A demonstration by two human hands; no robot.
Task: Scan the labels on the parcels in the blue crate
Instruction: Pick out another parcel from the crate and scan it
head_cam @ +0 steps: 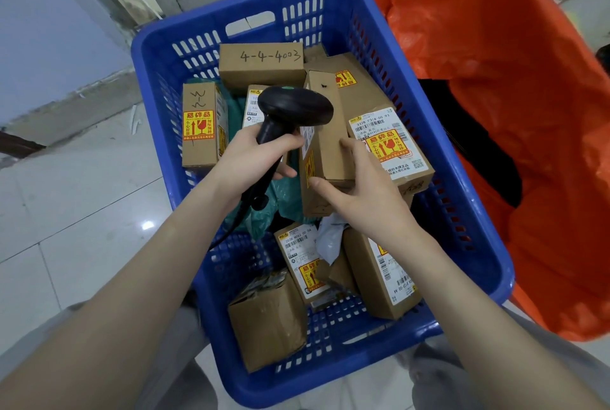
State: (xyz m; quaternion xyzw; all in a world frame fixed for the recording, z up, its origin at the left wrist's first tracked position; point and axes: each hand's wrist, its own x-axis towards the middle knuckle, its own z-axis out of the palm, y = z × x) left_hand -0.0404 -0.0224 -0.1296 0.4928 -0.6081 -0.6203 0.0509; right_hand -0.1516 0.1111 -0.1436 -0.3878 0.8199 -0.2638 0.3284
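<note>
A blue plastic crate (pixel 158 56) fills the centre of the view and holds several cardboard parcels with white labels and yellow fragile stickers. My left hand (pixel 254 158) grips a black barcode scanner (pixel 293 109) by its handle, its head over the middle of the crate. My right hand (pixel 359 185) holds a tall brown parcel (pixel 325 132) tilted on edge, its white label facing the scanner. A labelled box (pixel 392 145) lies just right of it. A box marked 4-4-4003 (pixel 262 63) sits at the far end.
An orange plastic bag (pixel 495 79) stands open right of the crate, dark inside. Pale floor tiles (pixel 66 211) lie to the left, with a wall base beyond. A green plastic mailer (pixel 280 191) and a grey mailer (pixel 330 238) lie among the parcels. The scanner's black cable hangs over the crate's near side.
</note>
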